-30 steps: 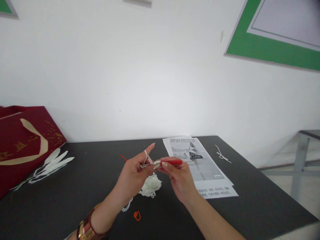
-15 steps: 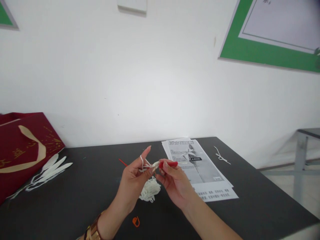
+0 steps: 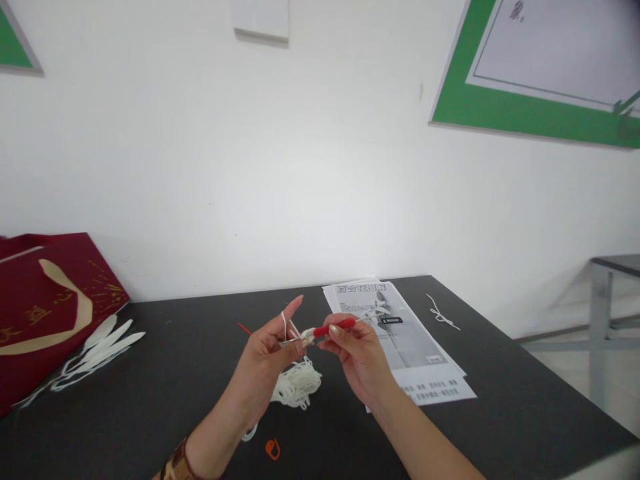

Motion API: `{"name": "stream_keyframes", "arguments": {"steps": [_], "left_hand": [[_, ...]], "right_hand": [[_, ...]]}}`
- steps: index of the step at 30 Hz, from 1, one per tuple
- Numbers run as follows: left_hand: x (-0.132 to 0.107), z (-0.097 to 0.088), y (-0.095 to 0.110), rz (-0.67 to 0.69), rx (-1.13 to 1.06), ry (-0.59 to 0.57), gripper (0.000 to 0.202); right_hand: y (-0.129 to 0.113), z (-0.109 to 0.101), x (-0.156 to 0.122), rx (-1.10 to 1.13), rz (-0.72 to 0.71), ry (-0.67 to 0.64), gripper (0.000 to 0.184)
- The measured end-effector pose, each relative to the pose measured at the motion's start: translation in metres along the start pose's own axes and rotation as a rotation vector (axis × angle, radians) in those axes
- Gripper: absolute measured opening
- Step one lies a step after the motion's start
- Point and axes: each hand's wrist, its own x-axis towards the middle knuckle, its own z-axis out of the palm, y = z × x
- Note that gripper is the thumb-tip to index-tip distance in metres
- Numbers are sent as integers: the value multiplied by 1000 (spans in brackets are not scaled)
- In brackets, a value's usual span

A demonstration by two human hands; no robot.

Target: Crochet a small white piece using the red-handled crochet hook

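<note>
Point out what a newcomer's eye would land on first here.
Probably the red-handled tool in the right hand, below centre, with white yarn looped over the left hand. Next, the dark red bag at far left, then the green-bordered board high on the wall at right.

dark red bag (image 3: 37, 293), green-edged board (image 3: 540, 73)

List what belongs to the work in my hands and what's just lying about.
Likely in use:
red-handled tool in the right hand
white yarn looped on the left hand
yarn pile on the table

Apparently just lying about:
orange clip
printed sheets
red bag
white petal-shaped pieces
knotted string
</note>
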Motion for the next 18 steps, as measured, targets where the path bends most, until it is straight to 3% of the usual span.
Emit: {"name": "stream_keyframes", "arguments": {"steps": [10, 18], "left_hand": [[2, 1, 9, 128, 112, 99, 54], [3, -3, 9, 226, 267, 148, 48]], "right_hand": [[6, -2, 1, 55, 138, -5, 21], [7, 1, -1, 51, 142, -14, 22]]}}
